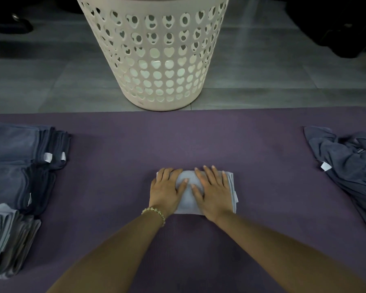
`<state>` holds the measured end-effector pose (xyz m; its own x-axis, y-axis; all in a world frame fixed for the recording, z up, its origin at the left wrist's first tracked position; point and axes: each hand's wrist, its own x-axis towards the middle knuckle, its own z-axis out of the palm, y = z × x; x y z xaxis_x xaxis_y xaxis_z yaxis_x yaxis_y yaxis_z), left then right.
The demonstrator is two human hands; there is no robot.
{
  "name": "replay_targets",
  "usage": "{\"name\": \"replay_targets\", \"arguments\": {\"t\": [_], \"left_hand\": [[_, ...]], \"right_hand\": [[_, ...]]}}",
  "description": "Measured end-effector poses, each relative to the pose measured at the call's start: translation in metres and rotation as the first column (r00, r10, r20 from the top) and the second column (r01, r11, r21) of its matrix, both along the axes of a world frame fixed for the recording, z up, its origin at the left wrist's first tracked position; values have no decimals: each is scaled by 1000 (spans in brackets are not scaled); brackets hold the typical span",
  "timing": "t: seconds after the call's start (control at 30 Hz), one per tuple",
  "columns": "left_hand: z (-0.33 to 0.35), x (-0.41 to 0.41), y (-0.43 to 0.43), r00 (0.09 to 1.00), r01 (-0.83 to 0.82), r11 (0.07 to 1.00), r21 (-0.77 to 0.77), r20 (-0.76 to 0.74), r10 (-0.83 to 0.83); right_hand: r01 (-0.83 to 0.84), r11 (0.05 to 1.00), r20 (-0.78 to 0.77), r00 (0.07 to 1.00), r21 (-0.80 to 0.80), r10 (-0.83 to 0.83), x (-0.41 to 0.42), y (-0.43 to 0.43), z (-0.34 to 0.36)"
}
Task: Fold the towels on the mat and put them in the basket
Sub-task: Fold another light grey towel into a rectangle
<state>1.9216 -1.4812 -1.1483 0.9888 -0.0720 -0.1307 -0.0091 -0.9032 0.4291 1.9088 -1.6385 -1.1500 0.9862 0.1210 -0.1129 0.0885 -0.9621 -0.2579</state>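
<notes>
Purple mat [199, 140] carried everything. Basket [145, 42] beyond its far edge looked empty through the holes. Folded stacks [13, 166] left, unfolded pile [351, 166] right, not yet done. Light towel [186, 199] mid-mat, folded, pressed by flat left hand [166, 189] and right hand [211, 191], gripping nothing.

The floor [51, 81] is of large grey tiles with thin joints, dimly lit, with a pale streak of light [250, 39]. A dark object [11, 24] lies far left, a dark shape [336, 28] far right.
</notes>
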Motion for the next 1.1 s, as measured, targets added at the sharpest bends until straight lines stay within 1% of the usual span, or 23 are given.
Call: {"name": "replay_targets", "arguments": {"t": [0.07, 0.1, 0.17, 0.23, 0.3, 0.37, 0.4, 0.43, 0.47, 0.53, 0.57, 0.63, 0.7, 0.8, 0.87, 0.97, 1.03, 1.1], "left_hand": [[-2, 3, 0, 997, -76, 996, -56, -39, 74], [-3, 3, 0, 992, -115, 990, -80, -54, 111], [-1, 4, -2, 981, -187, 975, -118, -80, 179], [4, 6, -4, 957, -279, 950, -143, -130, 261], [12, 7, -5, 905, -404, 897, -179, -223, 363], [17, 11, -4, 820, -539, 813, -222, -357, 446], [19, 13, -1, 775, -587, 777, -227, -436, 458], [21, 16, 3, 735, -614, 754, -235, -517, 438], [26, 17, 8, 703, -625, 738, -253, -593, 392], [35, 20, 19, 665, -628, 706, -327, -696, 269], [41, 21, 23, 664, -617, 695, -368, -718, 209], [52, 21, 32, 695, -561, 685, -465, -714, 85], [66, 23, 43, 743, -475, 702, -531, -669, -3], [93, 26, 72, 783, -401, 698, -593, -617, -74], [110, 29, 100, 793, -375, 706, -601, -602, -91], [132, 31, 153, 799, -381, 727, -571, -599, -51], [145, 30, 192, 791, -432, 720, -544, -612, 12], [162, 25, 232, 771, -488, 687, -539, -634, 50]], "right_hand": [[118, 993, -32, 992, -14, -119, 0, -7, -1], [197, 980, -61, 979, 3, -196, 0, -13, -1], [337, 939, -152, 934, 68, -324, -2, -28, 1], [439, 889, -222, 887, 129, -406, -6, -39, 6], [506, 850, -259, 849, 148, -460, -8, -42, 10], [555, 811, -311, 816, 186, -487, -7, -40, 14], [593, 768, -348, 791, 242, -502, -5, -38, 16], [640, 705, -393, 760, 306, -519, -2, -36, 18], [687, 636, -443, 721, 352, -533, 1, -35, 20], [765, 516, -543, 640, 386, -544, 6, -35, 24], [791, 458, -596, 609, 406, -523, 8, -36, 26], [814, 359, -713, 576, 456, -401, 9, -39, 33], [800, 335, -781, 582, 499, -227, 10, -37, 44], [750, 301, -789, 614, 589, 12, 12, -20, 63], [725, 300, -779, 613, 620, 129, 15, 0, 77], [710, 316, -777, 585, 629, 233, 21, 41, 97], [684, 357, -772, 569, 636, 284, 26, 76, 108], [636, 400, -750, 585, 660, 308, 33, 112, 117]]}}
